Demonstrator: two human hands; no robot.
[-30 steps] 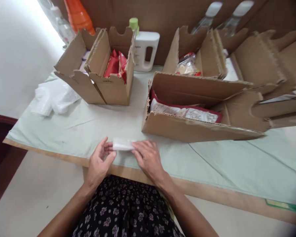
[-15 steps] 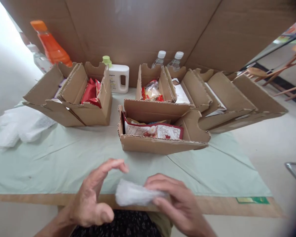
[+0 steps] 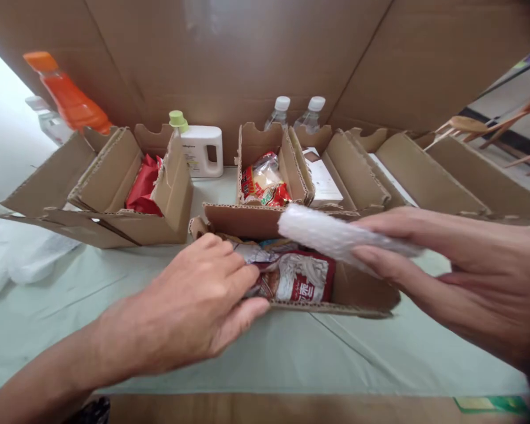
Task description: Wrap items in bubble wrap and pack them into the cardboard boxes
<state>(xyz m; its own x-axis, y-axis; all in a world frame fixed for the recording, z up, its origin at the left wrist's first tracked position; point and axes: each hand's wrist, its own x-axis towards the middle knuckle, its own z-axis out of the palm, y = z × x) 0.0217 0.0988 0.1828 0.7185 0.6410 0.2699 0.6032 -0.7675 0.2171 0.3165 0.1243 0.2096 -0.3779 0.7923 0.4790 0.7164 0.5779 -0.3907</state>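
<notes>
My right hand [image 3: 459,277] pinches a bundle of bubble wrap [image 3: 322,232] between thumb and fingers, holding it above the right part of the front cardboard box [image 3: 242,218]. Reaching over that box's left end is my left hand [image 3: 203,300], its fingers closed on a dark red and white food packet [image 3: 302,277]; the fingertips and the packet's left end are hidden. Behind this packet, blue and pale wrappers [image 3: 258,250] show inside the same box.
Two joined boxes at left hold a red packet [image 3: 145,185]. Further boxes at right hold a red and clear food bag [image 3: 267,179] and a white carton [image 3: 322,179]. Behind stand a white jug [image 3: 201,150], an orange bottle [image 3: 70,100] and clear bottles [image 3: 309,118]. Bubble wrap [image 3: 26,253] lies at far left.
Both hands have moved forward from the table's front edge to the front box. My right hand has raised the bubble wrap over it, and my left hand has closed on the packet.
</notes>
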